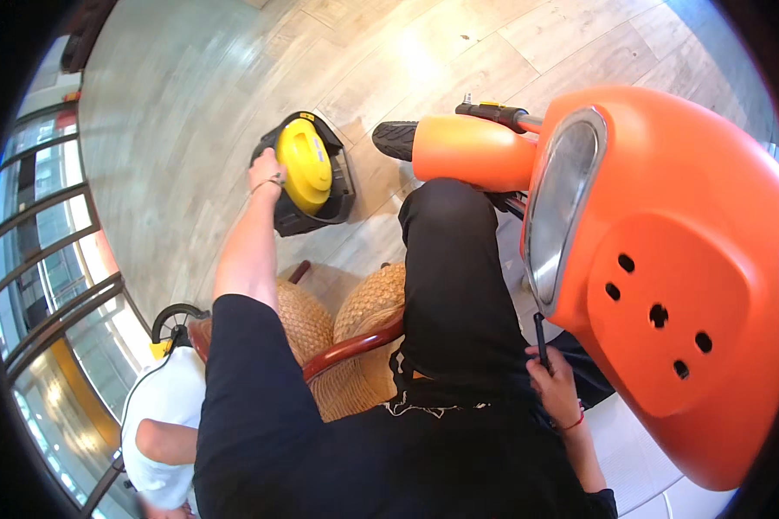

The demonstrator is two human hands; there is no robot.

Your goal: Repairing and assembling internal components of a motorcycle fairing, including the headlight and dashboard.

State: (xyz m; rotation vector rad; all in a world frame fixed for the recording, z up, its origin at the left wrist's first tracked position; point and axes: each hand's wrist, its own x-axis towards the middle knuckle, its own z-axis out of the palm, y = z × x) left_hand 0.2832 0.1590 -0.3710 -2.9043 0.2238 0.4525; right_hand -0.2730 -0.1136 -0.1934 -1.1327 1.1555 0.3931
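Left hand (267,169) rests against the left edge of a black-and-yellow box (305,164) on the floor (177,147), left of the frame's upper centre; its fingertips are hidden, so how far it is closed cannot be told. Right hand (556,387), at lower right, is curled around a thin dark rod (541,337), which points up beside the orange scooter (666,173). Woven chair seating (301,316) shows below the box, and a co-worker's white shirt (157,402) at lower left.

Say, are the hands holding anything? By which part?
Right hand: a black stick, by its lower end. Left hand: at the left edge of a black-yellow box, grip unclear.
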